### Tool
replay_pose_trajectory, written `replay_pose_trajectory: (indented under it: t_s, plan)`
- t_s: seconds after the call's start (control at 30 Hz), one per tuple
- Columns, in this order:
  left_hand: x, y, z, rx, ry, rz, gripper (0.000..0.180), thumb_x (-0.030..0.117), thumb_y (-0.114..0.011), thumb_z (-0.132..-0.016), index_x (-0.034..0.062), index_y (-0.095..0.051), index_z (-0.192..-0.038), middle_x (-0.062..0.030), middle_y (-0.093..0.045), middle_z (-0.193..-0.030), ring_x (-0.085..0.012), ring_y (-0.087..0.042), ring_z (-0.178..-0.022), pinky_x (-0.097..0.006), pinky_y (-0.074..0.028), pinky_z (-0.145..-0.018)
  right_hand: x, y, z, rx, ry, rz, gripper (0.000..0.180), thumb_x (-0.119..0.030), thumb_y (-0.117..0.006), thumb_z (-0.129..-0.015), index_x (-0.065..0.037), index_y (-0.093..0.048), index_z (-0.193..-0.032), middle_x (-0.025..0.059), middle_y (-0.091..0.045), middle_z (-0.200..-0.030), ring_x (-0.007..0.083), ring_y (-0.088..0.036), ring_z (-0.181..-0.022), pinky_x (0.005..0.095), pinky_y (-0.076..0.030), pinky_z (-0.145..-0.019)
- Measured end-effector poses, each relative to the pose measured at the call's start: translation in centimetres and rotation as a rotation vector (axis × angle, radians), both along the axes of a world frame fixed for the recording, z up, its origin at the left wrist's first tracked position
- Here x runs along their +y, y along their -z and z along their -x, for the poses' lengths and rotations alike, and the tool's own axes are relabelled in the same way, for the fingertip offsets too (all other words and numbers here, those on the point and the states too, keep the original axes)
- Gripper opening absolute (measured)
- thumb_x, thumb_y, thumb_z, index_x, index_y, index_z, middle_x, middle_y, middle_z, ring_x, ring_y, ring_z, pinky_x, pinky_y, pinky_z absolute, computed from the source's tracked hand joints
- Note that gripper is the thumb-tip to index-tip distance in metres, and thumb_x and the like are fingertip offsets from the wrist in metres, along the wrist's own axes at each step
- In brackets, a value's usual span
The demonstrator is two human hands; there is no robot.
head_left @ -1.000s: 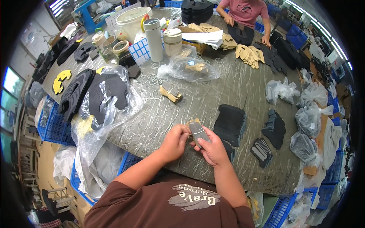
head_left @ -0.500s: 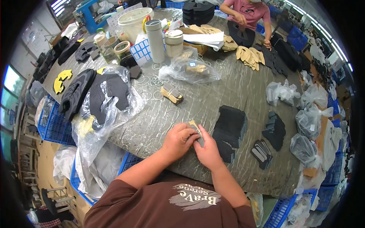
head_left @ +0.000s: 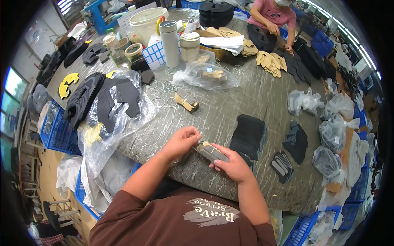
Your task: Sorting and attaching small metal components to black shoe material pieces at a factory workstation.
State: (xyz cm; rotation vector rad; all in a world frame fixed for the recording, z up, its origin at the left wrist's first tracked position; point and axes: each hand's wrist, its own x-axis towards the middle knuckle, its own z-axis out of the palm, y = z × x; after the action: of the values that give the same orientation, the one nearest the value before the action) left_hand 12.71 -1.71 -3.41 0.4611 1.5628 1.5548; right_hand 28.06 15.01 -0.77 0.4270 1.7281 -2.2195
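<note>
1. The tabletop (head_left: 230,110) is carrying everything, draped in a crinkled grey cover; a clear plastic bag (head_left: 111,110) of black pieces is sprawling at its left edge.
2. A stack of black pieces (head_left: 248,135) is lying just beside the right hand.
3. The right hand (head_left: 232,164) is clamping a small grey-and-tan bundle (head_left: 211,151) above the near edge.
4. The left hand (head_left: 182,141) is pinching the bundle's end (fingertips together).
</note>
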Motion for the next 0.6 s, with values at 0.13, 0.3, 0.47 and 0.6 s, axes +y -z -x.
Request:
replay_pose_trajectory:
  t_s: [0.13, 0.3, 0.47, 0.6]
  plan:
    - [-0.8, -0.4, 2.9, 0.215, 0.294, 0.093, 0.013, 0.015, -0.067, -0.083, 0.0047, -0.062, -0.076, 0.005, -0.055, -0.064, -0.0028, -0.048, -0.061, -0.02, -0.039, -0.054, 0.8, 0.8, -0.1, 0.112, -0.004, 0.33, 0.054, 0.0, -0.054, -0.085, 0.002, -0.036, -0.136, 0.0133, -0.06, -0.096, 0.013, -0.055, -0.077, 0.0222, -0.045, -0.064]
    - [-0.5, 0.0, 3.8, 0.084, 0.046, 0.108, 0.019, 0.015, -0.068, -0.082, 0.0055, -0.062, -0.066, 0.0046, -0.053, -0.059, -0.0072, -0.05, -0.058, -0.023, -0.041, -0.056, 1.4, 1.4, 0.9, 0.072, 0.183, 0.614, 0.054, -0.001, -0.055, -0.086, 0.006, -0.033, -0.134, 0.0226, -0.055, -0.111, 0.0186, -0.057, -0.081, 0.0234, -0.047, -0.063]
    - [-1.7, 1.7, 5.2, -0.627, -0.471, -0.324, 0.014, 0.013, -0.056, -0.089, 0.0043, -0.054, -0.079, 0.0004, -0.048, -0.06, -0.0153, -0.056, -0.059, -0.046, -0.055, -0.074, 3.3, 1.8, 1.3, 0.188, 0.264, 0.606, 0.051, 0.0, -0.054, -0.086, 0.006, -0.033, -0.133, 0.0289, -0.052, -0.116, 0.0205, -0.058, -0.082, 0.0232, -0.048, -0.063]
    - [-1.2, 2.3, 6.9, -0.298, -0.344, -0.169, 0.014, 0.015, -0.057, -0.088, 0.0022, -0.058, -0.085, -0.0039, -0.054, -0.064, -0.0192, -0.057, -0.066, -0.046, -0.052, -0.077, 3.7, 3.8, 3.9, 0.105, 0.254, 0.477, 0.05, 0.003, -0.052, -0.086, 0.003, -0.036, -0.133, 0.0166, -0.054, -0.115, 0.0211, -0.058, -0.086, 0.0269, -0.046, -0.065]
